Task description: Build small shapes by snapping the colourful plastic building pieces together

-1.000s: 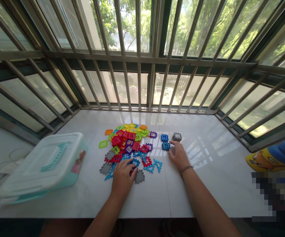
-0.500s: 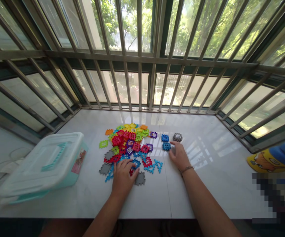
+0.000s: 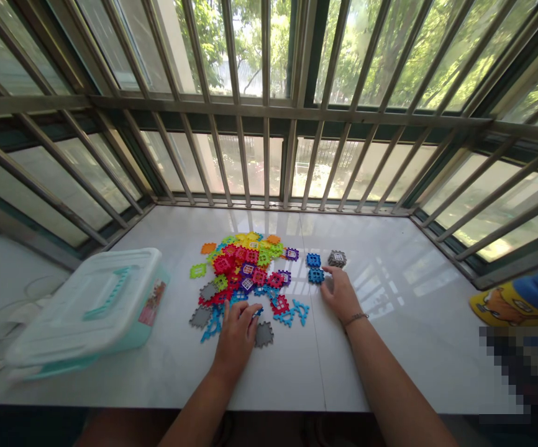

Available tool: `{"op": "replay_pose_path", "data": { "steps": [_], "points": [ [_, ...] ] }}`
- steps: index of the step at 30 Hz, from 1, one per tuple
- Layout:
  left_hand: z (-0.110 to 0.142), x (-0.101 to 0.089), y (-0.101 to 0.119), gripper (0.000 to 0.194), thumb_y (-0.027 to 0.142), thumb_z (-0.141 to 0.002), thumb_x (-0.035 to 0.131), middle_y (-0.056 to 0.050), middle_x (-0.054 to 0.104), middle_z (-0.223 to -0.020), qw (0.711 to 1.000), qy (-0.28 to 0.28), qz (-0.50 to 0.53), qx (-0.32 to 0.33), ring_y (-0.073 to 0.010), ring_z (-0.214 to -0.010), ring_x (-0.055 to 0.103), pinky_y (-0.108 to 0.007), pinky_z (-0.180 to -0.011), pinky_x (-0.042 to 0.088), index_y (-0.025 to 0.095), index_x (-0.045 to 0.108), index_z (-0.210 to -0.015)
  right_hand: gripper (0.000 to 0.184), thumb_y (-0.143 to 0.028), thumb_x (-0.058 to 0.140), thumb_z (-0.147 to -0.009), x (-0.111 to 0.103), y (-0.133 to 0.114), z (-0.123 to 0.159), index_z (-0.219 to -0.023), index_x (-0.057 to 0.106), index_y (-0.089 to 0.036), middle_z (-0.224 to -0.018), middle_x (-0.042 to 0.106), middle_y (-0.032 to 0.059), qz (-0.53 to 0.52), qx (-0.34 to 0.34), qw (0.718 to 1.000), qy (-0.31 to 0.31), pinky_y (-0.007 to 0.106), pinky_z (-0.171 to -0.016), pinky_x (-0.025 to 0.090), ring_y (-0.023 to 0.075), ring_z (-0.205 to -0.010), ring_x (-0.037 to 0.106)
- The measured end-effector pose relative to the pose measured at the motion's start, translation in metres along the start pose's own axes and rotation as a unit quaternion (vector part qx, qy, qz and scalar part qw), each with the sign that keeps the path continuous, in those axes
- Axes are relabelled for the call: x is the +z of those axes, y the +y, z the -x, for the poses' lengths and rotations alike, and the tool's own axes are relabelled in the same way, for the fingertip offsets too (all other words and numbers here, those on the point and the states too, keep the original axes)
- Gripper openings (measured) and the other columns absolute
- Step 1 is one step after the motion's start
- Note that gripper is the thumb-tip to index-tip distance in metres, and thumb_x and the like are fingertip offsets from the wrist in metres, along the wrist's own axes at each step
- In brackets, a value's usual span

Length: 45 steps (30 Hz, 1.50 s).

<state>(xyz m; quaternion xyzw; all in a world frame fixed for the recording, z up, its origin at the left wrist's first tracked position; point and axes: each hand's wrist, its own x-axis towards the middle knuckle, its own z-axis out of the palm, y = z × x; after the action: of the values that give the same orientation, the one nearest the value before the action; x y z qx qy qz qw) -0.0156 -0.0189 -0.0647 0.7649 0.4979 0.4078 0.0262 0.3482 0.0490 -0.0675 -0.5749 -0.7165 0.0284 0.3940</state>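
Note:
A heap of colourful plastic interlocking building pieces [image 3: 243, 270] lies on the white marble sill, in red, yellow, green, purple, orange and blue. My left hand [image 3: 236, 338] is at the heap's front edge, its fingertips pinching a small blue piece [image 3: 256, 311]. A grey piece [image 3: 264, 334] lies just right of that hand. My right hand [image 3: 341, 295] rests on the sill with its fingers apart and holds nothing. Its fingertips are close to a blue piece [image 3: 316, 275] and a grey piece [image 3: 337, 259]. Another blue piece [image 3: 313, 260] lies just beyond them.
A closed plastic storage box [image 3: 92, 313] with a white lid and teal base stands at the left of the sill [image 3: 390, 347]. Metal window bars [image 3: 264, 155] and glass run along the back. A yellow and blue item [image 3: 515, 298] lies at the right.
My left hand has moved up and right onto the blue piece, and its fingers have closed together. The right hand and the sorted pieces have hardly moved.

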Motion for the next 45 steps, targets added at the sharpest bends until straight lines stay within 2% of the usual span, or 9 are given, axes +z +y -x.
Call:
{"op": "replay_pose_path", "data": {
  "steps": [4, 10, 14, 19, 22, 25, 31, 38, 45],
  "points": [
    [-0.003, -0.009, 0.005, 0.035, 0.014, -0.104, 0.062, -0.005, 0.069, -0.110, 0.999, 0.032, 0.028, 0.024, -0.0207, -0.099, 0.074, -0.050, -0.118, 0.057, 0.028, 0.073, -0.134, 0.047, -0.025, 0.061, -0.096, -0.001, -0.001, -0.001, -0.142, 0.063, -0.021, -0.133, 0.070, 0.0166, -0.004, 0.002, 1.000, 0.001, 0.060, -0.113, 0.055, 0.0362, -0.125, 0.066],
    [-0.003, -0.025, 0.014, 0.028, 0.002, -0.096, 0.065, -0.004, 0.073, -0.103, 0.995, 0.070, 0.016, 0.071, -0.0231, -0.104, 0.069, -0.049, -0.110, 0.053, 0.027, 0.077, -0.093, 0.045, -0.026, 0.060, -0.096, -0.002, -0.002, -0.001, -0.141, 0.063, -0.021, -0.133, 0.070, 0.0165, -0.005, 0.001, 1.000, 0.001, 0.061, -0.113, 0.055, 0.0360, -0.125, 0.066],
    [-0.001, -0.029, 0.016, 0.029, 0.003, -0.096, 0.067, -0.004, 0.067, -0.092, 0.993, 0.098, -0.009, 0.064, -0.0218, -0.090, 0.064, -0.039, -0.088, 0.051, 0.029, 0.080, -0.095, 0.044, -0.026, 0.060, -0.096, -0.001, -0.002, -0.001, -0.140, 0.063, -0.020, -0.133, 0.071, 0.0168, 0.000, 0.001, 1.000, -0.001, 0.061, -0.112, 0.055, 0.0363, -0.125, 0.066],
    [0.002, -0.026, 0.010, 0.025, 0.007, -0.100, 0.068, -0.003, 0.073, -0.096, 0.993, 0.077, 0.062, 0.063, -0.0208, -0.092, 0.069, -0.036, -0.088, 0.054, 0.027, 0.075, -0.112, 0.044, -0.026, 0.060, -0.096, -0.001, -0.002, -0.001, -0.139, 0.064, -0.021, -0.133, 0.071, 0.0170, 0.002, 0.000, 1.000, 0.000, 0.061, -0.113, 0.055, 0.0364, -0.125, 0.066],
    [0.004, -0.019, 0.007, 0.016, 0.023, -0.103, 0.074, -0.005, 0.078, -0.102, 0.993, 0.068, 0.093, 0.001, -0.0220, -0.094, 0.073, -0.035, -0.087, 0.058, 0.025, 0.073, -0.118, 0.043, -0.026, 0.060, -0.097, -0.001, -0.002, -0.001, -0.139, 0.063, -0.020, -0.133, 0.071, 0.0167, 0.004, -0.002, 1.000, 0.000, 0.061, -0.113, 0.055, 0.0362, -0.125, 0.066],
    [0.005, -0.015, 0.005, 0.037, 0.043, -0.104, 0.073, -0.007, 0.079, -0.106, 0.986, 0.037, 0.112, -0.121, -0.0222, -0.090, 0.075, -0.033, -0.078, 0.059, 0.023, 0.072, -0.135, 0.043, -0.025, 0.061, -0.096, 0.000, -0.001, -0.001, -0.139, 0.063, -0.020, -0.132, 0.071, 0.0165, 0.006, -0.005, 1.000, -0.001, 0.060, -0.112, 0.055, 0.0358, -0.125, 0.066],
    [-0.005, -0.023, 0.009, 0.055, 0.062, -0.105, 0.064, 0.004, 0.063, -0.070, 0.945, -0.012, 0.183, -0.269, -0.0163, -0.060, 0.060, -0.028, -0.061, 0.051, 0.021, 0.074, -0.140, 0.042, -0.021, 0.062, -0.096, -0.003, -0.003, -0.001, -0.138, 0.063, -0.020, -0.130, 0.072, 0.0155, 0.030, -0.023, 0.999, 0.020, 0.059, -0.109, 0.056, 0.0357, -0.122, 0.066],
    [-0.010, -0.029, 0.018, 0.062, 0.066, -0.111, 0.045, 0.002, 0.061, -0.066, 0.927, -0.003, 0.230, -0.295, -0.0172, -0.060, 0.059, -0.029, -0.060, 0.048, 0.019, 0.078, -0.134, 0.034, -0.014, 0.061, -0.100, -0.001, -0.053, 0.006, -0.132, 0.065, -0.025, -0.124, 0.073, 0.0121, 0.035, -0.116, 0.991, 0.051, 0.054, -0.107, 0.055, 0.0322, -0.118, 0.067],
    [-0.008, -0.027, 0.014, 0.057, 0.062, -0.112, 0.047, 0.005, 0.056, -0.065, 0.929, -0.013, 0.239, -0.282, -0.0158, -0.055, 0.054, -0.028, -0.055, 0.044, 0.019, 0.072, -0.139, 0.048, -0.027, 0.072, -0.101, 0.030, -0.124, 0.030, -0.147, 0.059, -0.031, -0.127, 0.075, 0.0106, -0.073, -0.203, 0.974, -0.073, 0.052, -0.103, 0.058, 0.0312, -0.116, 0.070]
  ]
}}
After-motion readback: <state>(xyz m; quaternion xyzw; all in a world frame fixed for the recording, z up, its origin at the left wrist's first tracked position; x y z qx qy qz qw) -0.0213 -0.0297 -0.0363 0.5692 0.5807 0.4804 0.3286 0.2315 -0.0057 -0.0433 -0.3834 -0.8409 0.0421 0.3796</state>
